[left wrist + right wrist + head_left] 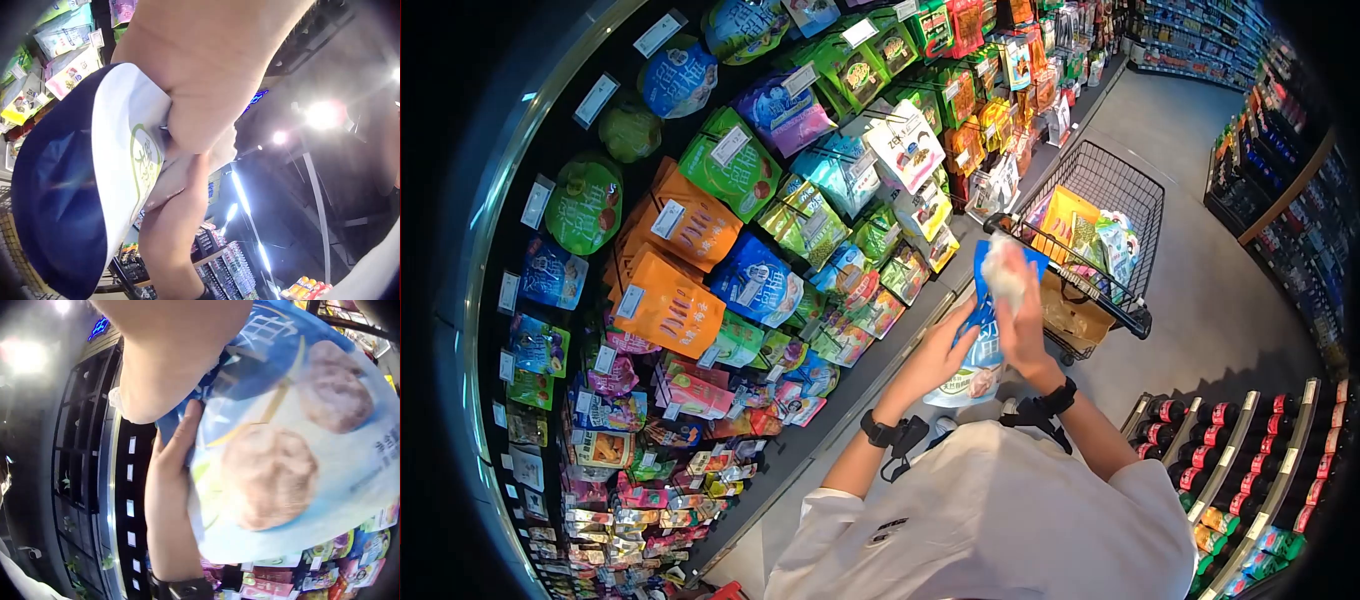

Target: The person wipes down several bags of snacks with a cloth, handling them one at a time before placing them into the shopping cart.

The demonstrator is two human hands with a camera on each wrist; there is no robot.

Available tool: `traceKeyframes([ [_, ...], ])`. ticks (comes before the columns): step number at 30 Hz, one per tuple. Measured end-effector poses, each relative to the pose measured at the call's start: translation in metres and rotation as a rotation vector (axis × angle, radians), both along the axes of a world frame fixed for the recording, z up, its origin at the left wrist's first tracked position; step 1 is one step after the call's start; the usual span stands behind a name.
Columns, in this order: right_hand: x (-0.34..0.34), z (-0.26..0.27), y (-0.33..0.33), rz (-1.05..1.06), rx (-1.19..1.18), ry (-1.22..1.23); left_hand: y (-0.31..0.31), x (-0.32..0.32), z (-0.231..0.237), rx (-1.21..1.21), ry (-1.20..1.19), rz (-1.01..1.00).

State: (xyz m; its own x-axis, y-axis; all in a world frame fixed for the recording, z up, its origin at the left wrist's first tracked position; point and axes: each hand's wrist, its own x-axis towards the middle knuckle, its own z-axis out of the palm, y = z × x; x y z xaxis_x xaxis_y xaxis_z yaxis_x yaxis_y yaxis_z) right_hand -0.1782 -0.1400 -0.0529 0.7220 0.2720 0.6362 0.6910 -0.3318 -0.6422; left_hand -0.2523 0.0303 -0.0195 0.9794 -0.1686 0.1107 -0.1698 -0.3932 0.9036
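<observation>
A blue and white bag [982,350] with a picture of brown, wrinkled pieces [269,475] is between the two hands, in front of the white shirt. The left hand [940,352] grips one side edge, its thumb lying on the printed face in the right wrist view. On the opposite side the right hand [1024,330] holds the bag near its top. A crumpled white thing [1005,268] is at the right fingers, blurred; what it is I cannot tell. The left wrist view shows the bag's dark blue side [59,187], with both hands meeting beside it. Some fingertips are hidden.
A black wire shopping cart [1155,215] with several packages stands just beyond the bag. Shelves of hanging snack bags [730,260] run along the left. Racks of dark bottles [1250,450] are at the lower right, and another shelf [1270,150] stands beyond the grey floor [1190,290].
</observation>
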Motion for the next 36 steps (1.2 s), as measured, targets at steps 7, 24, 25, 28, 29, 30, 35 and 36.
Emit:
traceKeyframes([
  [7, 0.005, -0.030, -0.007, -0.017, 0.346, 0.618, 0.004, 0.002, -0.009, -0.052, -0.029, 0.094],
  [24, -0.036, 0.018, 0.012, 0.336, -0.271, 0.023, 0.011, 0.009, -0.033, -0.954, 0.408, 0.324],
  [25, -0.041, 0.016, 0.010, 0.394, -0.362, -0.030, 0.023, 0.011, -0.040, -1.045, 0.494, 0.347],
  [28, -0.055, 0.023, 0.008, 0.529, -0.410, -0.019, 0.037, 0.019, -0.050, -1.183, 0.369, 0.462],
  [29, -0.053, 0.022, 0.008, 0.494, -0.417, -0.008, 0.045, 0.022, -0.065, -1.217, 0.373, 0.460],
  [30, -0.050, 0.018, 0.010, 0.406, -0.308, 0.061, 0.044, 0.022, -0.064, -1.269, 0.372, 0.465],
  [35, -0.051, 0.006, 0.022, 0.243, -0.242, 0.042, 0.042, 0.021, -0.054, -1.392, 0.469, 0.474],
  [36, -0.055, 0.015, 0.022, 0.296, -0.275, -0.017, 0.042, 0.022, -0.058, -1.385, 0.498, 0.470],
])
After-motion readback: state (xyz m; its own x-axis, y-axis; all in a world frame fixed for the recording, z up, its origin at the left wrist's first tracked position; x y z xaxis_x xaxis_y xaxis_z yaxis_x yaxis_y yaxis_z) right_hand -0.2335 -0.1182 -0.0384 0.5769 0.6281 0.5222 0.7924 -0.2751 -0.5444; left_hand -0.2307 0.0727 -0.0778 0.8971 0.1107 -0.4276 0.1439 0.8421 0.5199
